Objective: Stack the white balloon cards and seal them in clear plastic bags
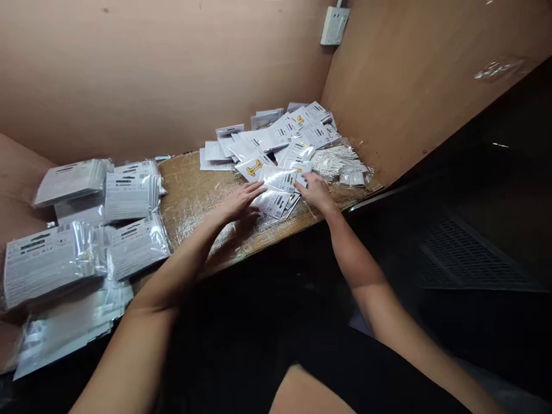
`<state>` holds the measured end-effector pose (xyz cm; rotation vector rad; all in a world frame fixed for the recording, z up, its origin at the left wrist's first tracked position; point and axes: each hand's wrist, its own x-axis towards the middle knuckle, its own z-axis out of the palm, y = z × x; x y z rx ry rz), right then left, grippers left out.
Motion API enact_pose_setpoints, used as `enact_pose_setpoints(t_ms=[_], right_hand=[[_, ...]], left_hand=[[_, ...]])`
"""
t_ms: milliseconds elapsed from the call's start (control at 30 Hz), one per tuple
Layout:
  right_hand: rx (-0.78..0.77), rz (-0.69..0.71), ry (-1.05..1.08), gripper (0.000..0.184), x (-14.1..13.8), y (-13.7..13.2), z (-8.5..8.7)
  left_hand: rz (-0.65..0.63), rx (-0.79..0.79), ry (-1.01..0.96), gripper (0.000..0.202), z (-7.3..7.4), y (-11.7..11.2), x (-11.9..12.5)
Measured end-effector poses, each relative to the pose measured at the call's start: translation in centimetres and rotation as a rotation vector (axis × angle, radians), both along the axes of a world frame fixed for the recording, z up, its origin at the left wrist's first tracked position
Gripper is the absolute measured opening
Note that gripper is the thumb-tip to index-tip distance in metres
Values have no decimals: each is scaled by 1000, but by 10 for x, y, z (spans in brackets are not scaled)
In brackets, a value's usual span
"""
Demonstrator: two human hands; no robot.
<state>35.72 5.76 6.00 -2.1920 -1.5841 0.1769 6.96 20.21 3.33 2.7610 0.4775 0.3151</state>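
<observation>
Several flat white printed packets (272,201) overlap at the frame's centre between the loosely spread left hand (240,202) and the curled right hand (317,192), whose pinch cannot be told, so one careless tug could slide them off the shiny brown worktop (183,184) near its lower edge.

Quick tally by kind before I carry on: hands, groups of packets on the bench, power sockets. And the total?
Hands: 2, left hand and right hand
Packet groups: 2, left-side stacks and right-side heap
White socket: 1
Total: 5

Items within both groups overlap too much to count.
</observation>
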Motion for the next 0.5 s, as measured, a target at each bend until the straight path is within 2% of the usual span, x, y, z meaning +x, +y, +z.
enact_pose_setpoints(t_ms=[67, 133, 200, 267, 333, 367, 433, 500], right_hand=[[-46, 48, -59, 58, 3, 46, 7], [-145, 98, -5, 50, 8, 77, 13], [-196, 130, 70, 43, 14, 92, 18], [-170, 122, 97, 38, 21, 94, 20], [-124, 53, 92, 41, 31, 88, 20], [-108, -3, 89, 43, 37, 84, 20], [-103, -130, 94, 48, 46, 77, 17], [-138, -224, 118, 63, 48, 75, 11]], left_hand=[[-15, 80, 153, 116, 1, 18, 40], [-20, 116, 255, 144, 8, 35, 73], [-17, 120, 350, 157, 17, 47, 99], [16, 124, 415, 160, 23, 52, 116], [51, 142, 401, 150, 27, 54, 122], [61, 150, 362, 139, 28, 54, 121], [83, 118, 243, 101, 32, 58, 111], [153, -45, 72, 60, 37, 67, 92]])
